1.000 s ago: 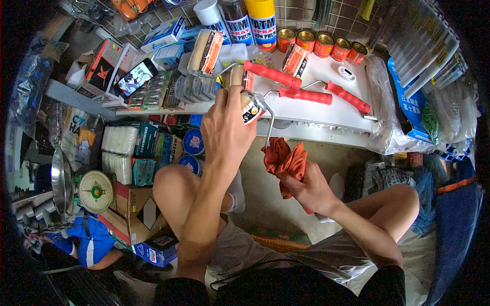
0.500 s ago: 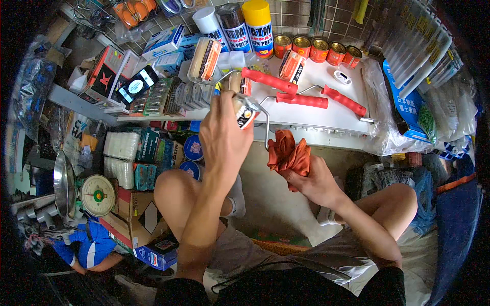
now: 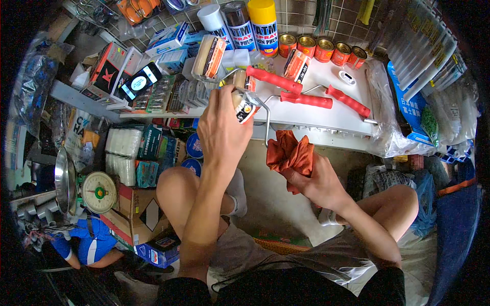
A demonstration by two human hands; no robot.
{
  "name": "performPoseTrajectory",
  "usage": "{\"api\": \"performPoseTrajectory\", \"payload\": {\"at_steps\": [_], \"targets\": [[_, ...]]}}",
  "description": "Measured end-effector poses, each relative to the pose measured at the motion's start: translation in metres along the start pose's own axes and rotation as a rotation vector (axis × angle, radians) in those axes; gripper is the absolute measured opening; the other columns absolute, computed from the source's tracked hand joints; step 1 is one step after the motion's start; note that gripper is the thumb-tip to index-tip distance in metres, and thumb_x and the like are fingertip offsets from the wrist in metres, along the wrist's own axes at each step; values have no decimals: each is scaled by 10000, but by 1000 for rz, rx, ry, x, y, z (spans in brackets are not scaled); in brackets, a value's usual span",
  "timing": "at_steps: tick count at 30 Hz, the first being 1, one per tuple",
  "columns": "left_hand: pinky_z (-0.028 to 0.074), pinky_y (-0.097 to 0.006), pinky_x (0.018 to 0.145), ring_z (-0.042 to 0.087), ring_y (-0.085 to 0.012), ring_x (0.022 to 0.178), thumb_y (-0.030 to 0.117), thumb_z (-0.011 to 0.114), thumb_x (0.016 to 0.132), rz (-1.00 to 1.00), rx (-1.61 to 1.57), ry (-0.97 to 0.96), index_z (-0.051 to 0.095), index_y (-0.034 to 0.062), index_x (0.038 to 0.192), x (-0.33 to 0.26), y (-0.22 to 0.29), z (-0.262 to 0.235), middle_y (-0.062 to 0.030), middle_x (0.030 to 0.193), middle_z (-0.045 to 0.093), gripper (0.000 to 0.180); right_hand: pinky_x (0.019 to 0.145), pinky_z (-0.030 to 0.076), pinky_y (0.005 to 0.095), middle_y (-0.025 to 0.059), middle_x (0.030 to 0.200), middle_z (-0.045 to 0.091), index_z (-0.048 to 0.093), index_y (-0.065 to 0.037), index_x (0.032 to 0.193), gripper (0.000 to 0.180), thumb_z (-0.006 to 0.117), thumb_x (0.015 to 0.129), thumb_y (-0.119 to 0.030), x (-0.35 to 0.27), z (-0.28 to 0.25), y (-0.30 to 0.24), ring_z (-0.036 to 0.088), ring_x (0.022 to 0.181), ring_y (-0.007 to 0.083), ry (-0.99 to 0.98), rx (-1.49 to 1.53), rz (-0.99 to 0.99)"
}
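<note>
My left hand (image 3: 223, 135) is closed round the roller head of a paint roller (image 3: 246, 107), which has a wrapper on its pale sleeve. The bent metal rod of this roller runs down to an orange-red cloth (image 3: 291, 155). My right hand (image 3: 322, 182) grips that cloth, bunched at the rod's lower end; the roller's handle is hidden there. Beyond my hands, more paint rollers with red handles (image 3: 306, 100) lie on a white shelf (image 3: 352, 126). One of them has a wrapped roller head (image 3: 209, 57) leaning up near the back.
Spray cans (image 3: 263, 30) and several small red tins (image 3: 324, 51) line the back of the shelf. A phone (image 3: 140, 81) leans at the left by boxes. Below stands a dial scale (image 3: 99, 192) beside a cardboard box (image 3: 145, 211). Plastic packages (image 3: 431, 51) hang at the right.
The whole view has shifted slightly. The cloth's folds sit a little differently in my right hand, and both hands keep their hold.
</note>
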State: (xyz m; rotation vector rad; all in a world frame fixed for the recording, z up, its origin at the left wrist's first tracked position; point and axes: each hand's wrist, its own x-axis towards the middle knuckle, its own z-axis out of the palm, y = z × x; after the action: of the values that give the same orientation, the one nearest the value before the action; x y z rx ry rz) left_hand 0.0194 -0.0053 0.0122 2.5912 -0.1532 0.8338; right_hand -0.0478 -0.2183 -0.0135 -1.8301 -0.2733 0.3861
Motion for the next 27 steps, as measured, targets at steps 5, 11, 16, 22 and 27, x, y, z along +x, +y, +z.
{"api": "performPoseTrajectory", "payload": {"at_steps": [5, 11, 16, 22, 27], "targets": [[536, -515, 770, 653, -443, 944, 131, 795, 766, -78, 39, 33, 545, 54, 1198, 5, -14, -6, -188, 1097, 624, 505, 585, 530, 360, 100, 693, 636, 599, 8, 1078, 220, 683, 932, -133, -9, -8, -19, 642, 587, 167, -136, 81, 77], [520, -503, 775, 644, -434, 944, 100, 815, 744, -5, -14, 94, 548, 50, 1211, -2, 11, -4, -189, 1067, 620, 540, 574, 526, 298, 34, 762, 637, 579, -55, 1232, 276, 586, 1035, -249, -5, -8, 14, 591, 571, 118, -317, 257, 85], [515, -483, 797, 636, -414, 965, 64, 854, 696, 39, -119, 124, 540, 43, 1229, -7, 18, 2, -181, 1059, 612, 619, 586, 555, 284, 42, 977, 660, 557, -98, 1278, 354, 580, 1039, -358, -10, -4, 0, 639, 707, 104, -277, 799, 398], [520, -432, 867, 647, -386, 994, 31, 860, 669, 21, -329, 239, 539, 31, 1223, -1, 13, -2, -178, 1080, 613, 640, 442, 423, 218, 62, 902, 639, 558, -127, 1254, 480, 573, 995, -531, -16, -3, 12, 565, 664, 89, -515, 1226, 594], [510, -402, 907, 651, -336, 999, 13, 835, 670, 56, -421, 397, 542, 18, 1211, 1, 2, 3, -172, 1100, 622, 616, 388, 354, 201, -3, 760, 529, 560, -137, 1237, 477, 614, 969, -527, -27, -1, 20, 480, 583, 68, -827, 1649, 650]]}}
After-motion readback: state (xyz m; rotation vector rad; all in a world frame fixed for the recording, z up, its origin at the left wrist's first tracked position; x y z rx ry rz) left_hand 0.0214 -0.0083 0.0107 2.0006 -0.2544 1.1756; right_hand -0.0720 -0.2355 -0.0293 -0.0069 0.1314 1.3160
